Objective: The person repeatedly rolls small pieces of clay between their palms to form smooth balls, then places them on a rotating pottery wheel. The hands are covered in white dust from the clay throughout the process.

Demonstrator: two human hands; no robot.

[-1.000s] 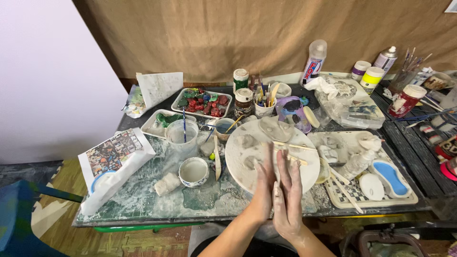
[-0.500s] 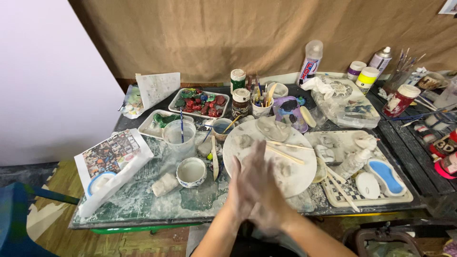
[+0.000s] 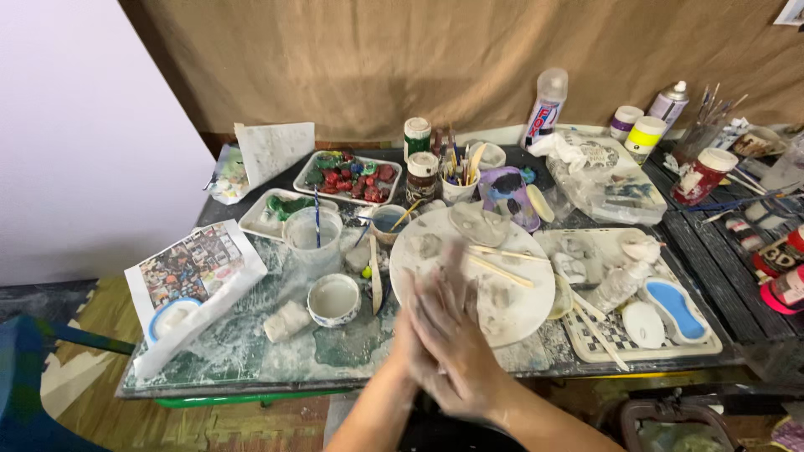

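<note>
My left hand (image 3: 431, 331) and my right hand (image 3: 469, 356): pressed palm to palm, fingers extended, blurred; whether anything lies between them I cannot tell. Both are dusted pale with clay, at the near edge of the round white work board (image 3: 473, 272).

On the board: grey clay lumps (image 3: 425, 245) and two wooden sticks (image 3: 501, 261).
Just left of the board: small ceramic bowl (image 3: 333, 299), wooden modelling tool (image 3: 376, 285).
Beyond: plastic cup with blue-handled brush (image 3: 313, 238), tray of red and green pieces (image 3: 347, 177).
Right: checkered tray (image 3: 620, 347), blue oval dish (image 3: 674, 310).
All on the clay-smeared table (image 3: 234, 351).
</note>
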